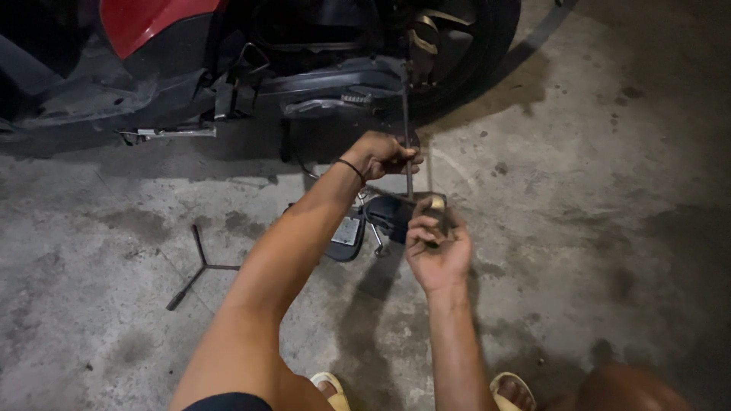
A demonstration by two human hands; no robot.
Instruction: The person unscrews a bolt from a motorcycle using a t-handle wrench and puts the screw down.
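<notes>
Steel T-handle wrench point(407, 144) runs upright from my hands to the rear wheel point(464, 53) of the scooter point(152, 68). My left grip point(384, 154) is closed around the shaft partway up; my right grip point(435, 247) is closed on the crossbar at the lower end. Below both hands a dark cover part point(365, 224) lies on the concrete floor point(594, 228). A Y-shaped wrench point(199, 268) lies well apart, toward the floor's left edge.

Stained grey concrete floor point(609, 228), lit from above, falls into deep shadow beneath a parked scooter point(228, 61).
</notes>
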